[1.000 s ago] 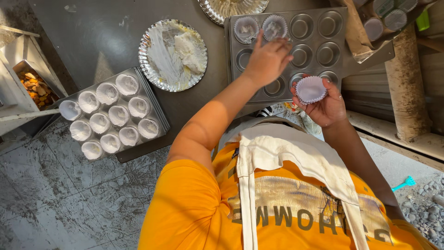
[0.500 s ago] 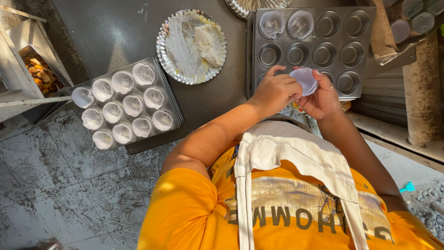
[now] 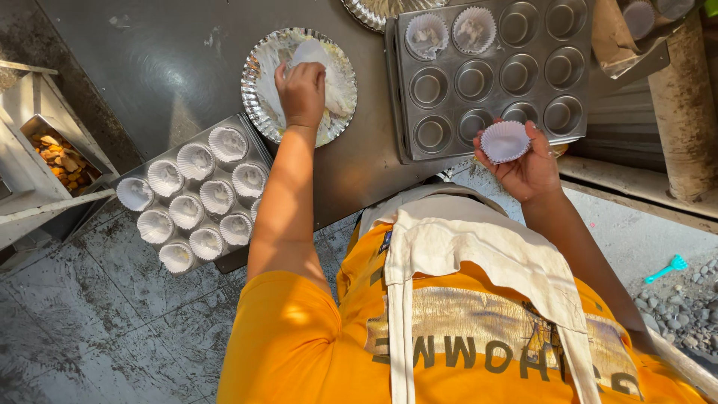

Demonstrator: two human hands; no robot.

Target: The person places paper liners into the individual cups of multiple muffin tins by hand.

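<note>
White paper liners are what both your hands are busy with. Your left hand (image 3: 301, 91) reaches out over the round foil plate (image 3: 258, 82) on the dark metal worktop (image 3: 164, 67), fingers curled and pinched on something white there, most likely a liner from the stack lying on the plate; the knuckles hide the exact grip. Your right hand (image 3: 523, 161) sits close to your body, at the near edge of the grey muffin tin (image 3: 576, 71), palm up, fingers loosely cupped around one open white paper cupcake liner (image 3: 505, 141), which overlaps the tin's front rim.

That muffin tin holds two lined cups (image 3: 450, 31) in its far left corner; the other cups show bare metal. To your left, a second tin (image 3: 196, 196) rests at the worktop's edge, and every cup you can see in it carries a white liner. Further left, a small tray of golden crumbly pieces (image 3: 58, 153) sits in a pale frame. Your orange shirt (image 3: 299, 344) and cream apron straps (image 3: 456, 247) fill the lower view, above a grey stone floor (image 3: 82, 314)
</note>
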